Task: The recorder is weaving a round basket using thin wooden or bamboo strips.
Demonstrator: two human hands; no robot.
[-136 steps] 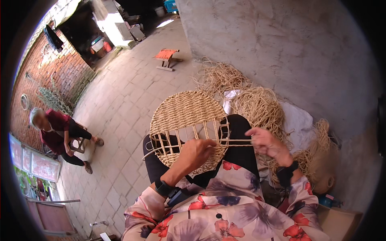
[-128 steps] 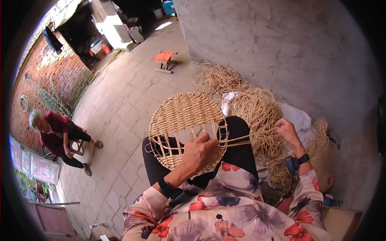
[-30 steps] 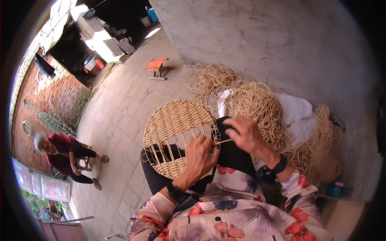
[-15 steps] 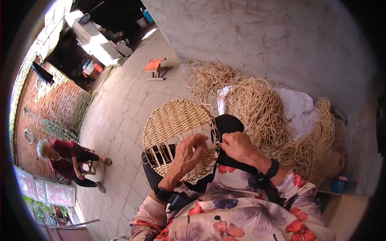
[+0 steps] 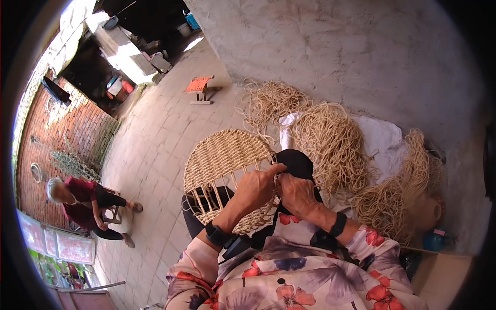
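A round woven rope panel (image 5: 227, 152) rests tilted on my lap. Its far part is densely woven, while bare strands cross a gap nearer me; another woven band lies along the near edge. At the panel's right rim my left hand (image 5: 257, 187) is closed, thumb and index finger pinching there. Close against it, my right hand (image 5: 298, 195) is closed too, its fingers curled on the same rim. The two hands nearly touch and hide the strand and the bit of edge between them.
Loose beige rope (image 5: 330, 142) lies in big heaps over a white sheet (image 5: 382, 139) by the grey wall (image 5: 336, 46). An orange-topped stool (image 5: 199, 85) stands ahead on the paving. At the left a person (image 5: 82, 201) sits by a brick wall (image 5: 77, 129). A cardboard box (image 5: 444, 274) is at lower right.
My left hand has moved right and slightly away from me, from above the panel's gap to its right rim beside my right hand. Its spread fingers have closed. The panel has hardly moved.
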